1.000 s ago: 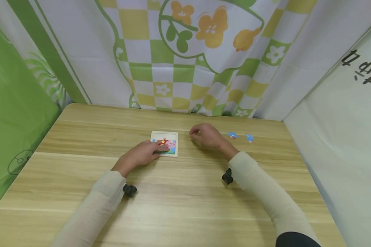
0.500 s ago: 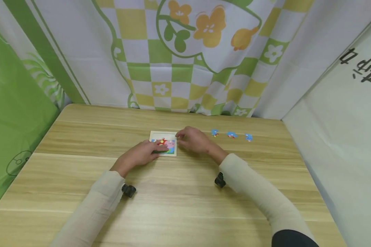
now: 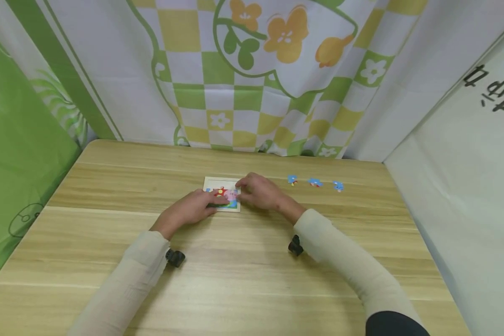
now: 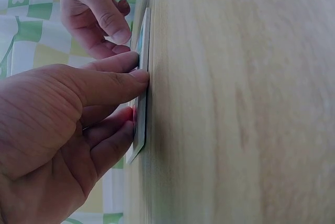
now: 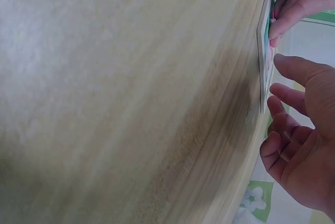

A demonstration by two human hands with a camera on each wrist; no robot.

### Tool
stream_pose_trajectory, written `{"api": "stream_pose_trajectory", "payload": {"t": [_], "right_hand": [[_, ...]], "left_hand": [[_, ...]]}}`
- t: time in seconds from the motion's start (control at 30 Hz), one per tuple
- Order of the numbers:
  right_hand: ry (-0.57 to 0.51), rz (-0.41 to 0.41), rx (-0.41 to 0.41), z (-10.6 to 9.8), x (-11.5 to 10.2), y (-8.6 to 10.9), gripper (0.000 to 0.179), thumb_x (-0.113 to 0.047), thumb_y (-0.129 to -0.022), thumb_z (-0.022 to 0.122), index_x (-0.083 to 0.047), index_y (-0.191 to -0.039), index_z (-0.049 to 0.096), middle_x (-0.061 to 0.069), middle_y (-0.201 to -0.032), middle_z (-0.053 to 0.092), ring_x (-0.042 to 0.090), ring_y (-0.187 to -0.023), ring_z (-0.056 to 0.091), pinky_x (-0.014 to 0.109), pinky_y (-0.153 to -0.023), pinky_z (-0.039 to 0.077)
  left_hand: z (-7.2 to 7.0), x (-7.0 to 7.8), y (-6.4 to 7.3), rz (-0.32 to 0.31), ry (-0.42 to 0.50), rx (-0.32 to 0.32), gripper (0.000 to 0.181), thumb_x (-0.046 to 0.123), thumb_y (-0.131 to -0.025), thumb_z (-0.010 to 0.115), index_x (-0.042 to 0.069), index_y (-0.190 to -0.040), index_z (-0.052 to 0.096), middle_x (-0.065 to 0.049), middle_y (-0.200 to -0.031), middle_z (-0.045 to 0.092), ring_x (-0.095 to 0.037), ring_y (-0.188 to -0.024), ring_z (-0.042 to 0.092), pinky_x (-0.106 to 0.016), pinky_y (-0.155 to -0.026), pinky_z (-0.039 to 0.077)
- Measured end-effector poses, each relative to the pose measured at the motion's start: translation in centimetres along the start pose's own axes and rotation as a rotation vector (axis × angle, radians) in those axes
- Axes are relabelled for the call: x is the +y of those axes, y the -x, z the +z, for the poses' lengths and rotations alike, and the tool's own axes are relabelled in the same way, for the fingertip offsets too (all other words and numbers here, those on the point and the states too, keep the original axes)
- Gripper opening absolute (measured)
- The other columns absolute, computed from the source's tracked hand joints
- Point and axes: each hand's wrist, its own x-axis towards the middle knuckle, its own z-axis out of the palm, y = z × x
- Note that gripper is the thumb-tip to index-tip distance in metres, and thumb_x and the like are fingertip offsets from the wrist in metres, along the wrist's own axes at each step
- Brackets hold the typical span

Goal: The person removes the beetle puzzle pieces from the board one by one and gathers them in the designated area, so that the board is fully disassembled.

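Note:
A small square jigsaw board (image 3: 218,179) with a pale frame lies on the table; its lower part shows a red, pink, green and blue picture, its upper part is pale. My left hand (image 3: 193,206) rests on the board's left side, fingers laid over the picture. In the left wrist view, its thumb (image 4: 138,76) touches the near edge. My right hand (image 3: 260,192) is at the board's right edge. From the right wrist, its thumb (image 5: 288,66) and index finger stand apart with nothing visible between them. Whether a piece lies beneath its fingertips is hidden.
Three loose blue puzzle pieces, a left one (image 3: 292,180), a middle one (image 3: 314,182) and a right one (image 3: 338,186), lie in a row to the right. The wooden table (image 3: 243,280) ends at a patterned curtain (image 3: 248,100). A white panel (image 3: 466,186) borders the right side.
My right hand has moved left to the board's right edge, uncovering the leftmost blue piece. It then shifted only slightly. The left hand has stayed on the board.

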Motion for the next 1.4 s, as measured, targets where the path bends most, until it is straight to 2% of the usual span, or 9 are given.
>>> {"api": "stream_pose_trajectory", "payload": {"t": [0.17, 0.37, 0.83, 1.23, 1.4], "right_hand": [[0.014, -0.003, -0.018, 0.0, -0.1, -0.1, 0.038, -0.030, -0.096, 0.076, -0.007, -0.126, 0.073, 0.005, -0.112, 0.066, 0.018, -0.099, 0.057, 0.037, -0.088, 0.049], [0.018, 0.018, -0.023, 0.2, -0.4, 0.1, 0.038, -0.031, -0.095, 0.077, -0.008, -0.126, 0.073, 0.005, -0.114, 0.066, 0.017, -0.098, 0.056, 0.036, -0.087, 0.049], [-0.013, 0.054, -0.024, 0.2, -0.8, 0.1, 0.039, -0.030, -0.093, 0.079, -0.006, -0.123, 0.072, 0.007, -0.117, 0.066, 0.020, -0.106, 0.060, 0.039, -0.094, 0.050], [-0.079, 0.096, -0.019, 0.3, -1.1, -0.4, 0.035, -0.024, -0.091, 0.081, -0.005, -0.118, 0.068, 0.005, -0.107, 0.068, 0.017, -0.097, 0.062, 0.035, -0.089, 0.051], [-0.111, 0.105, 0.002, 0.4, -1.1, -0.4, 0.025, -0.020, -0.096, 0.075, -0.006, -0.115, 0.069, 0.003, -0.104, 0.070, 0.016, -0.095, 0.064, 0.034, -0.087, 0.052]], "left_hand": [[-0.1, 0.1, 0.0, 0.005, 0.004, 0.004, 0.042, 0.009, -0.101, 0.067, 0.016, -0.143, 0.065, -0.029, -0.153, 0.042, -0.042, -0.127, 0.056, -0.053, -0.104, 0.046], [-0.3, 0.2, 0.0, -0.005, 0.010, 0.002, 0.042, 0.010, -0.102, 0.066, 0.016, -0.143, 0.064, -0.028, -0.154, 0.041, -0.044, -0.130, 0.054, -0.054, -0.106, 0.044], [-0.1, -0.1, 0.0, 0.012, 0.015, 0.005, 0.042, 0.010, -0.102, 0.066, 0.017, -0.143, 0.064, -0.028, -0.153, 0.041, -0.043, -0.129, 0.055, -0.055, -0.106, 0.045], [-0.2, 0.1, 0.1, 0.003, 0.017, 0.005, 0.041, 0.010, -0.102, 0.066, 0.017, -0.143, 0.065, -0.028, -0.154, 0.041, -0.044, -0.129, 0.054, -0.054, -0.106, 0.045], [-0.1, 0.1, 0.1, 0.008, 0.018, 0.007, 0.041, 0.009, -0.102, 0.066, 0.016, -0.142, 0.065, -0.028, -0.153, 0.042, -0.044, -0.130, 0.054, -0.054, -0.107, 0.044]]}}
